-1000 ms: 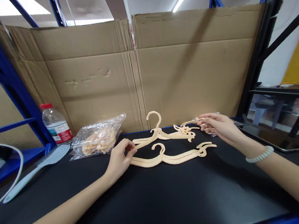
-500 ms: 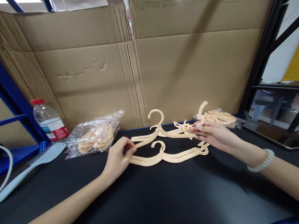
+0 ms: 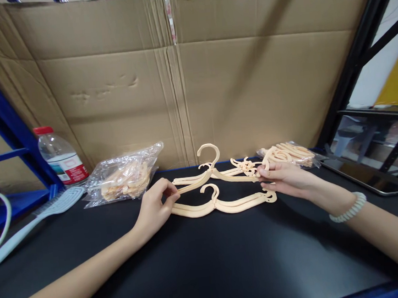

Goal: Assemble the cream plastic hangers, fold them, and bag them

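A cream plastic clothes hanger (image 3: 234, 178) is raised slightly above the dark tabletop, its hook upward. Its left end is pinched between the thumb and fingers of my left hand (image 3: 158, 206). My right hand (image 3: 286, 180) grips a small curved cream piece (image 3: 266, 158) at the hanger's right end; whether the two are joined I cannot tell, as my fingers cover the contact. In front of it, more cream hangers (image 3: 240, 206) lie stacked on the table, with a curved piece at their right end. Behind the raised hanger are several small cream pieces (image 3: 246, 166) in a loose pile.
Clear bags of cream parts lie at back left (image 3: 128, 177) and back right (image 3: 299, 156). On the left are a pale blue hairbrush (image 3: 63, 201) and a red-capped bottle (image 3: 63, 157). A dark tablet (image 3: 363, 175) lies at right. Cardboard (image 3: 265, 79) walls the back.
The curved piece in my right hand has turned from standing upright to lower, against the hanger's right end. My left hand keeps its pinch. The camera view has tipped down slightly.
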A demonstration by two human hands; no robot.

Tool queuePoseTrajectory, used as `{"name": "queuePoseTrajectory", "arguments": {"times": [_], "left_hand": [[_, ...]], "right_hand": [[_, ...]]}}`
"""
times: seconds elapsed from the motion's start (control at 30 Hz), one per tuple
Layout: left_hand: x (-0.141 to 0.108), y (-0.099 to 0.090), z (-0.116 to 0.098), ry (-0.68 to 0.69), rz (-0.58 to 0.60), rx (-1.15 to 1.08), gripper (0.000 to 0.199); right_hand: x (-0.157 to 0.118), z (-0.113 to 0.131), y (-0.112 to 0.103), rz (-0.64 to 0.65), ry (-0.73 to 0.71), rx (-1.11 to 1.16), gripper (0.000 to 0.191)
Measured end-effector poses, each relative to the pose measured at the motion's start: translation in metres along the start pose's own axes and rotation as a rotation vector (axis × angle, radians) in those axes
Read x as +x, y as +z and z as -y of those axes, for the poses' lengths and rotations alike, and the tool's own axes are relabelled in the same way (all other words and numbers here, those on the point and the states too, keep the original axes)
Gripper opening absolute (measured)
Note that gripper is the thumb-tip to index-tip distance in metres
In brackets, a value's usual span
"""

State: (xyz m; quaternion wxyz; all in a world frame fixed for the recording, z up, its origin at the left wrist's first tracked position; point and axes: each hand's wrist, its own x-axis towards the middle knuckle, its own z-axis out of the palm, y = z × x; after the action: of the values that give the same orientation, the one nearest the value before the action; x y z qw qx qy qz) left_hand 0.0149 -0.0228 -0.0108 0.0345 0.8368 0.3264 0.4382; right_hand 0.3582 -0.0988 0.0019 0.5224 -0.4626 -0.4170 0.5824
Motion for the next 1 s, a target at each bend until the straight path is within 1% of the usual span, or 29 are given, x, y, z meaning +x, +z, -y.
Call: {"name": "queuePoseTrajectory", "arguments": {"times": [0.13, 0.27, 0.4, 0.6, 0.73, 0.9, 1.0], "left_hand": [[0.0, -0.001, 0.0, 0.008, -0.002, 0.01, 0.008], [-0.001, -0.001, 0.001, 0.008, 0.002, 0.012, 0.008], [-0.001, -0.001, -0.001, 0.017, -0.007, 0.016, 0.009], [-0.001, -0.001, -0.002, 0.042, -0.023, 0.009, 0.01], [-0.002, -0.001, -0.003, 0.054, -0.018, 0.019, 0.01], [-0.002, -0.001, -0.006, 0.06, -0.022, 0.012, 0.011], [-0.001, -0.001, -0.006, 0.046, -0.031, 0.011, 0.011]], "right_hand": [[-0.002, 0.003, 0.004, -0.001, 0.066, 0.058, 0.022], [-0.003, 0.004, 0.006, 0.018, 0.126, 0.047, 0.019], [-0.003, 0.002, 0.005, 0.043, 0.124, 0.026, 0.016], [-0.003, 0.002, 0.005, 0.074, 0.107, 0.004, 0.018], [-0.001, -0.002, 0.006, 0.017, 0.056, -0.005, 0.016], [-0.001, -0.007, 0.01, -0.123, 0.005, -0.032, 0.018], [-0.004, -0.002, 0.011, -0.131, -0.006, -0.04, 0.015]]}}
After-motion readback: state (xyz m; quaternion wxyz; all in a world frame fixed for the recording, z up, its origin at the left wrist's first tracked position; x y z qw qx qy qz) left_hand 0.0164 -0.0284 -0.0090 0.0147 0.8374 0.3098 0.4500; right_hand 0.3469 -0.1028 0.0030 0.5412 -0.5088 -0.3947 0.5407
